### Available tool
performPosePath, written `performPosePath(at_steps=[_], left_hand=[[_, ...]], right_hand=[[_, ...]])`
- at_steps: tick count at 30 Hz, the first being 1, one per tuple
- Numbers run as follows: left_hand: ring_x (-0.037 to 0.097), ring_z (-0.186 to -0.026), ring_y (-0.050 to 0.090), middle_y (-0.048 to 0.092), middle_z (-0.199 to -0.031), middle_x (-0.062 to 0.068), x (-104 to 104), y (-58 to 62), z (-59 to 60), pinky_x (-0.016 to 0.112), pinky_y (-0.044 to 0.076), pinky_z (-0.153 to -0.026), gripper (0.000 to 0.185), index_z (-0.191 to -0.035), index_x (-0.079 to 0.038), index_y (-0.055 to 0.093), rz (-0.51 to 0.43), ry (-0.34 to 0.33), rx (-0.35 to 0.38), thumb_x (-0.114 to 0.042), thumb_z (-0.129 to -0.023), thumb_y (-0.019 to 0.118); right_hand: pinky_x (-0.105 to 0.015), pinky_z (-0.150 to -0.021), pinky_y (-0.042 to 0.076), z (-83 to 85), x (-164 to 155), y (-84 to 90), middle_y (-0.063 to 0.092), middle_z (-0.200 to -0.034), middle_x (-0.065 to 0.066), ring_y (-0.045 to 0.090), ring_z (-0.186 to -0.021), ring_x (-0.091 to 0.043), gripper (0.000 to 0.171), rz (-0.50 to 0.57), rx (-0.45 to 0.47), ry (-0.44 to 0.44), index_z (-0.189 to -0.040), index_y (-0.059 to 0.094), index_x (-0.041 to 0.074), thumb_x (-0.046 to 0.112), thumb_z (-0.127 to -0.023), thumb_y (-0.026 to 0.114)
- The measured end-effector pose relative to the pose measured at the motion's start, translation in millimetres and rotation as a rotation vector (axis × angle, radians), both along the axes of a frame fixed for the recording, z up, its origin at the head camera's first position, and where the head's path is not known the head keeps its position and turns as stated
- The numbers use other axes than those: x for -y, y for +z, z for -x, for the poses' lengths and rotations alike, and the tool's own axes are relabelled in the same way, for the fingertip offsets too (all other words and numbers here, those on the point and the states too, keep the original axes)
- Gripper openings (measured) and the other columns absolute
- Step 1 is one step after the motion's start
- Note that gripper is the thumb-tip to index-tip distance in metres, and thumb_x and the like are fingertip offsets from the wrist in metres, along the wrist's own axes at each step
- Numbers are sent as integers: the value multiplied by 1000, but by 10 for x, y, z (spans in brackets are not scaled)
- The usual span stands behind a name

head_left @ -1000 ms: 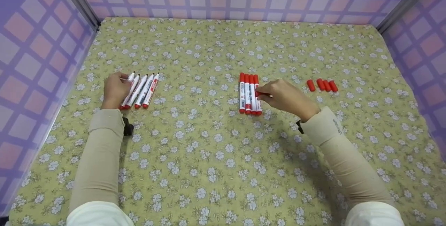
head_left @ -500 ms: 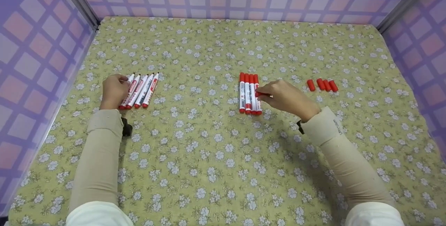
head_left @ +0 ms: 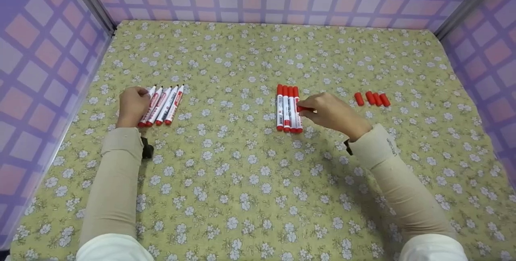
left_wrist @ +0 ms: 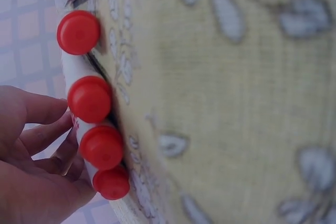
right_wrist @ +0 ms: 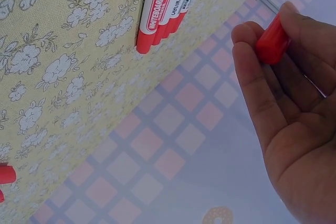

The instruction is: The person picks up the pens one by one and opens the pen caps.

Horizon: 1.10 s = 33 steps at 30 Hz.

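The right hand (head_left: 332,112) is pinching a red cap (right_wrist: 273,40) in its grip, holding it just beside the row of capped markers (head_left: 287,108) in the middle of the worktop (head_left: 258,180), barely shifted over the last second. The left hand (head_left: 132,106) is resting its curled fingers on the leftmost of the uncapped markers (head_left: 165,104); it seems to be gripping one, though the view is poor. Four loose caps (head_left: 373,98) are lying well apart to the right.

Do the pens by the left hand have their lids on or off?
Off. The pens by the left hand show bare pale tips; four loose red caps lie far right.
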<state>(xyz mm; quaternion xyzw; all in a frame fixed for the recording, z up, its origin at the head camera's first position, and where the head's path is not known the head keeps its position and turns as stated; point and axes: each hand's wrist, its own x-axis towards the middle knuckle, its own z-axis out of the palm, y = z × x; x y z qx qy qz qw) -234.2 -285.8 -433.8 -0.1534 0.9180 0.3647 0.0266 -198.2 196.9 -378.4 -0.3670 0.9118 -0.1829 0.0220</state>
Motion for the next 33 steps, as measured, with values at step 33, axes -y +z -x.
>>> performPosePath(at_steps=[33], left_hand=[[32, -108, 53, 54, -121, 23, -715, 80, 32, 42, 44, -88, 34, -127, 5, 57, -119, -206, -225, -8, -98, 42]], right_hand=[[-40, -65, 55, 93, -375, -112, 61, -100, -20, 62, -75, -28, 31, 130, -177, -333, -119, 66, -3, 15, -94, 62]])
